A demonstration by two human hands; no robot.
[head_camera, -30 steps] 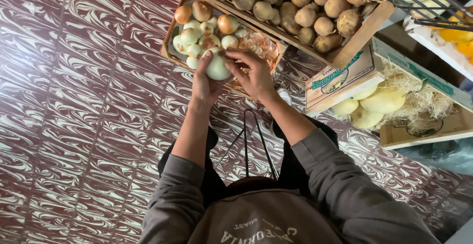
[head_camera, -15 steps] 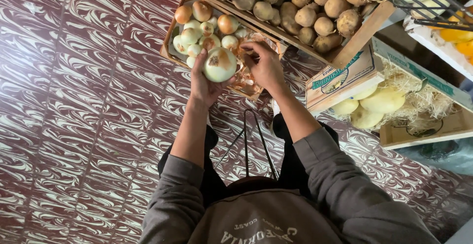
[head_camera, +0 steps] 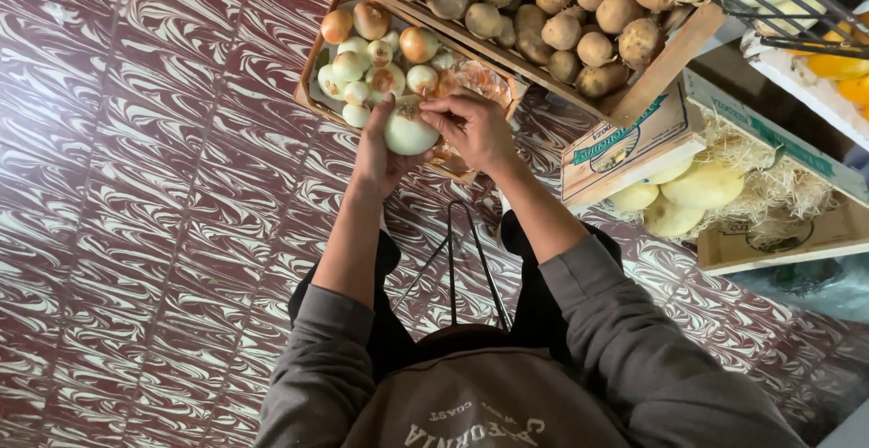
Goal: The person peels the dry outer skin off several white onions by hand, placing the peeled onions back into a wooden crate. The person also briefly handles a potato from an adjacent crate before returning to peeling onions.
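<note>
You hold a big pale onion (head_camera: 409, 131) in your left hand (head_camera: 378, 154). Your left fingers (head_camera: 385, 115) are wrapped around it from below and from the side. Your right hand (head_camera: 471, 127) is at the top of the onion, and its fingers (head_camera: 441, 115) pinch the dry skin there. So both hands are clamped on the same onion, which is in the air, just above the near edge of the small wooden crate (head_camera: 312, 77).

That crate sits on the floor (head_camera: 136, 185), which has dark red and white swirls. More onions (head_camera: 371, 54) lie in it, some white and some golden-brown, with loose papery skin (head_camera: 471, 77) beside them. Behind it is a bigger wooden crate of potatoes (head_camera: 561, 14). To the right, a cardboard box (head_camera: 634, 131) holds pale yellow fruit (head_camera: 701, 185) on straw.

It looks like you are peeling the loose skin off the onion. For that, I think you need to hold the onion steady with your left hand and pull only the thin dry skin with your right, gently, so the onion does not slip and drop.
</note>
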